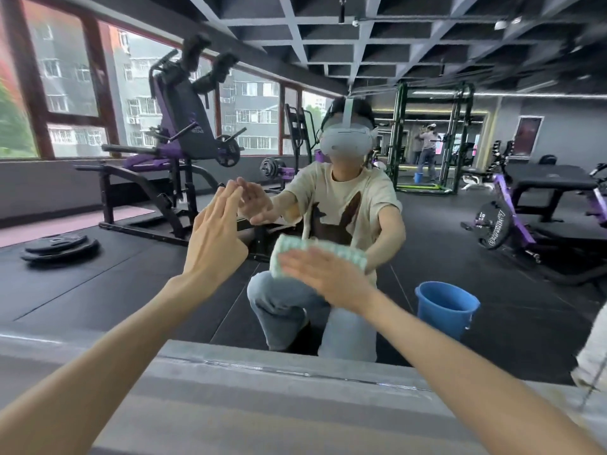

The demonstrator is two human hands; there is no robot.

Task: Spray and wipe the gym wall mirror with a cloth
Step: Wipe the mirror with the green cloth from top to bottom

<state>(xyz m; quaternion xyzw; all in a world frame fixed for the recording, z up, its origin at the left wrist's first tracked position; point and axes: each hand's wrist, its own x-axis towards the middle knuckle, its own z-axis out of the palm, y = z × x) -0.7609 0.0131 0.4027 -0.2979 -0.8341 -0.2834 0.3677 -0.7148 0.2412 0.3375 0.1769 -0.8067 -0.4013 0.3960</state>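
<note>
The wall mirror (98, 284) fills most of the view and shows the gym behind me. My left hand (215, 234) rests flat against the glass with straight fingers, fingertips meeting their reflection. My right hand (323, 275) presses a pale green textured cloth (295, 249) flat onto the mirror lower down; hand and cloth are blurred by motion. My own reflection kneels in the glass behind both hands. No spray bottle is in sight.
A grey ledge (262, 366) runs along the mirror's bottom edge. In the reflection a blue bucket (446, 307) stands on the dark floor at the right, with weight machines, plates and a second person far back. A pale fabric edge (594, 349) shows at far right.
</note>
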